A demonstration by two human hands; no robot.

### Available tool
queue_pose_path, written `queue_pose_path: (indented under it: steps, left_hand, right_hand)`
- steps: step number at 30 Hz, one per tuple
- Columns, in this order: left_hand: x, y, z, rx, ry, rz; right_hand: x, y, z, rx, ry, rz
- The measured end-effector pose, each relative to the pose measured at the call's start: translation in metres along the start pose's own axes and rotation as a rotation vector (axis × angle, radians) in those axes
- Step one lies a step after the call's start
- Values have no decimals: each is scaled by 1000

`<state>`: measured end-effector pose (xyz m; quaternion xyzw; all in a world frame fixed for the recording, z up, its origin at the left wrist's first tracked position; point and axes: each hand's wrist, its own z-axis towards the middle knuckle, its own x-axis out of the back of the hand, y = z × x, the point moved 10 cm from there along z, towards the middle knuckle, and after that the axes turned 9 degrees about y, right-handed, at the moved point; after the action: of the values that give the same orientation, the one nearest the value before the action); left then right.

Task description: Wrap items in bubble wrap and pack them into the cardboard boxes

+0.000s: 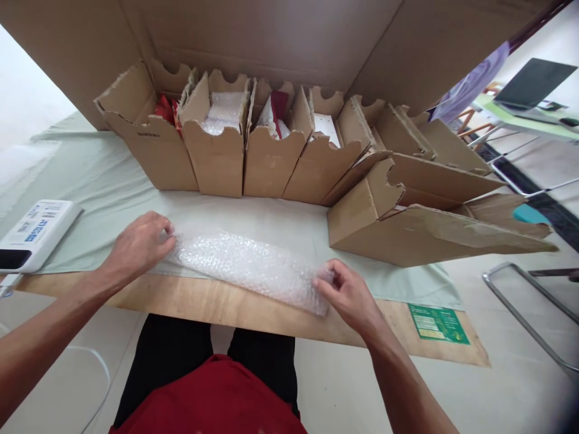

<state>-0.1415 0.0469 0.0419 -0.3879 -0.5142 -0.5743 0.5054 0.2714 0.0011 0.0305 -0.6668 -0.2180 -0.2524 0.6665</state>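
Note:
A long strip of clear bubble wrap (248, 262) lies stretched between my two hands, over the front edge of the cloth-covered table. My left hand (142, 240) pinches its left end between thumb and fingers. At the opposite end, my right hand (346, 292) grips the corner with curled fingers. The strip slants, its right end closer to my body. Whether anything lies inside the wrap cannot be made out. Behind it, a cardboard bin (216, 158) holds more folded bubble wrap (224, 107).
Several open cardboard bins line the back, one with a red packet (166, 110). A cardboard box (429, 232) juts out on the right. At far left sits a white device (45, 229) with a cable. A laptop (534, 90) rests on a side table.

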Motion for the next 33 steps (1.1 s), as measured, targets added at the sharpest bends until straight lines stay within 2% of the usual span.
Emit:
queue_pose_path:
  steps: [3,6,8,11,12,14,16,19,22,24,26,28,33]
  left_hand:
    - [24,34,17,-204,237,52]
    - [31,91,35,-410,348,63]
    - [25,132,49,-498,369,43]
    - [7,193,62,-676,390,29]
    - [2,207,63,-719,397,21]
    - [-5,223,61,-756,417,-22]
    - [-4,224,44,-788,429,-116]
    - [2,213,-14,-934,337,-333]
    - [-2,195,-79,-1030,18,-550]
    - [-8,180,-103,-962,-164,-633]
    - [-11,168,-110,-871,-274,-707]
    - [-13,159,-106,-779,-333,-800]
    - [-30,143,-84,-450,-364,-1012]
  right_hand:
    - [-14,2,-54,-137,-129,156]
    - [-49,9,-111,-331,-274,383]
    - [-76,14,-144,-466,-316,555]
    - [-112,25,-175,-605,-247,735]
    - [-121,29,-181,-633,-212,771]
    - [-138,34,-187,-661,-164,813]
    - [-148,36,-185,-654,-148,825]
    - [-154,30,-179,-625,-203,868]
    - [-151,13,-174,-592,-334,970]
    - [-143,-4,-170,-545,-430,1034]
    - [-134,-22,-158,-488,-494,1069]
    - [-123,-36,-134,-442,-468,1084]
    - [-104,-47,-48,-409,-159,1162]
